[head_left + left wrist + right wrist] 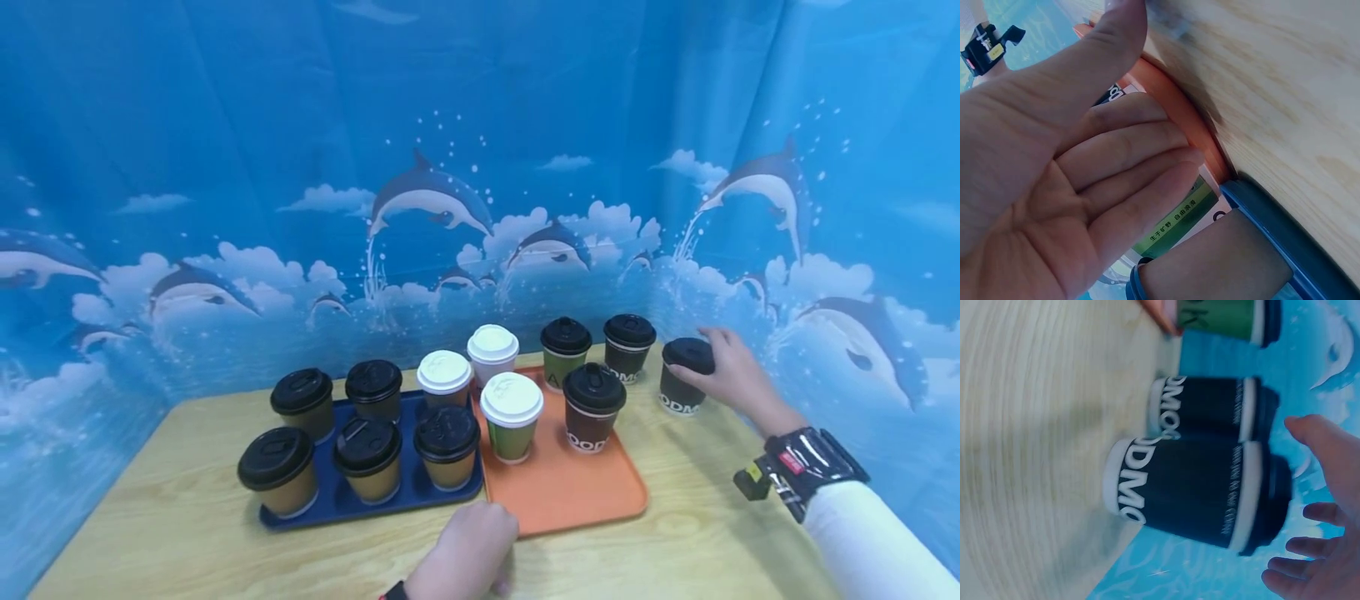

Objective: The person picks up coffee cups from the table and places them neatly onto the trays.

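My right hand [723,371] is at the lid of a black paper cup [681,385] on the bare table to the right of the orange tray. In the right wrist view the fingers are spread beside that cup's lid [1279,503], a gap showing between. The black cup stands upright with white letters round its base. Just left of it is another black cup [628,354]. My left hand [474,546] hangs loosely bent at the front edge of the orange tray [558,504]; the left wrist view shows its palm [1041,225] holding nothing.
A dark blue tray [337,512] adjoins the orange tray's left side and carries several brown cups, mostly black-lidded, one white-lidded [445,372]. On the orange tray stand green cups [512,437], a dark brown cup [587,425] and a white-lidded cup [492,354]. A dolphin-printed curtain [300,208] borders the table.
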### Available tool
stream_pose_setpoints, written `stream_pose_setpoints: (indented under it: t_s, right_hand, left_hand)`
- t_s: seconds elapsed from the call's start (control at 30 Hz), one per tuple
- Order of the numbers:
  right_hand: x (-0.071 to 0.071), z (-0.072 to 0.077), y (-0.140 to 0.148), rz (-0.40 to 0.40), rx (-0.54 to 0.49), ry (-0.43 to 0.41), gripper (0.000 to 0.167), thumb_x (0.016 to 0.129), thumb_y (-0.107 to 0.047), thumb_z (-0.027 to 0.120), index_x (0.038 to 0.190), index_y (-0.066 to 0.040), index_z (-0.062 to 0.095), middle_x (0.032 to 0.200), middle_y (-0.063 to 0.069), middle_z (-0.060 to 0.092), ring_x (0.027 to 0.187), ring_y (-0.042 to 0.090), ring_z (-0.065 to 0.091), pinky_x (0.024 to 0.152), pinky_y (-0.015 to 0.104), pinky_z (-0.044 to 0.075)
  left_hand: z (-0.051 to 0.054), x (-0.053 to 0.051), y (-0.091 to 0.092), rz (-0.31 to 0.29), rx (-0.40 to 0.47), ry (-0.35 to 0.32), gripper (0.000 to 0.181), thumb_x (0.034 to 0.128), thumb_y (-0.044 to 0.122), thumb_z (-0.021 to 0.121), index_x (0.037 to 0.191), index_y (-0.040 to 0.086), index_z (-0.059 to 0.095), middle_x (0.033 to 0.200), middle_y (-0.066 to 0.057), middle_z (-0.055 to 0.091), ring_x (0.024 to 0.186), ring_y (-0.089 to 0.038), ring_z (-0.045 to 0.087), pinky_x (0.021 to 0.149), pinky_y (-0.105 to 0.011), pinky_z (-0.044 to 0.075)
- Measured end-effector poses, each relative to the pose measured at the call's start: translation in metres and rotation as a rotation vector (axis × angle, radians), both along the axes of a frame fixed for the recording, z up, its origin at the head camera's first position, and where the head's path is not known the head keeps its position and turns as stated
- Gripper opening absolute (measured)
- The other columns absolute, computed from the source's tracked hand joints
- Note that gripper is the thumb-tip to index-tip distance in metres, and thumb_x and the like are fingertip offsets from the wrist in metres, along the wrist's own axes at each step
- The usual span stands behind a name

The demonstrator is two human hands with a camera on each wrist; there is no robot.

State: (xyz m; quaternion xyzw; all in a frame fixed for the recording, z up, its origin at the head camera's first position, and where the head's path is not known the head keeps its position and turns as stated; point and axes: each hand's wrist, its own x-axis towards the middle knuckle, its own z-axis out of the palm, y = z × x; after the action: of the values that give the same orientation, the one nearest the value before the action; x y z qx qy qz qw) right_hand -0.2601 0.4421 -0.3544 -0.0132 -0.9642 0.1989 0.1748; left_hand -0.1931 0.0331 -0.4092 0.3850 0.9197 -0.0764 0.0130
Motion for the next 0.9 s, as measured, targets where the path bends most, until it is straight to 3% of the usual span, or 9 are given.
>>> stream_pose_setpoints:
  t_s: [0.17,0.3,0.43,0.67,0.9]
  right_hand:
    - [-0.013,-0.003,0.009,-0.014,-0.010,-0.072,0.102,0.092,-0.049,0.072,0.154,0.013,0.020,0.146,0.049,0.022,0.129,0.067,0.029,0.101,0.077,0.030]
    - [-0.016,-0.006,0.011,-0.025,-0.007,-0.088,0.099,0.093,-0.048,0.071,0.151,0.016,0.023,0.143,0.050,0.026,0.127,0.067,0.031,0.100,0.077,0.032]
    - [-0.019,-0.009,0.010,-0.025,0.009,-0.067,0.092,0.093,-0.044,0.071,0.146,0.019,0.030,0.136,0.050,0.035,0.121,0.065,0.039,0.096,0.075,0.038]
    - [-0.020,-0.014,0.012,-0.033,0.024,-0.007,0.085,0.092,-0.042,0.073,0.140,0.019,0.038,0.128,0.048,0.042,0.112,0.065,0.046,0.090,0.074,0.043]
    - [-0.016,-0.015,0.015,-0.037,0.038,0.011,0.088,0.090,-0.045,0.074,0.139,0.019,0.040,0.129,0.049,0.041,0.113,0.065,0.044,0.090,0.075,0.041]
  left_hand:
    - [-0.001,-0.001,-0.001,-0.003,0.022,0.014,0.034,0.0569,0.033,0.095,0.070,0.021,0.065,0.067,0.009,0.059,0.060,-0.007,0.055,0.055,-0.025,0.048]
    - [0.000,-0.002,-0.003,-0.008,0.045,-0.004,0.031,0.0563,0.024,0.091,0.068,0.020,0.062,0.066,0.010,0.057,0.059,-0.006,0.051,0.056,-0.024,0.046]
    - [0.002,-0.003,-0.003,0.013,0.024,-0.041,0.029,0.0600,0.024,0.090,0.069,0.020,0.063,0.067,0.009,0.057,0.059,-0.007,0.050,0.059,-0.023,0.047]
    - [0.001,0.002,-0.003,0.037,0.032,-0.010,0.028,0.0582,0.022,0.088,0.064,0.019,0.061,0.066,0.009,0.057,0.061,-0.007,0.052,0.055,-0.025,0.047]
    - [-0.003,0.009,0.002,0.115,0.006,0.002,0.025,0.0612,0.023,0.092,0.069,0.016,0.071,0.076,0.006,0.058,0.073,-0.008,0.052,0.058,-0.025,0.052]
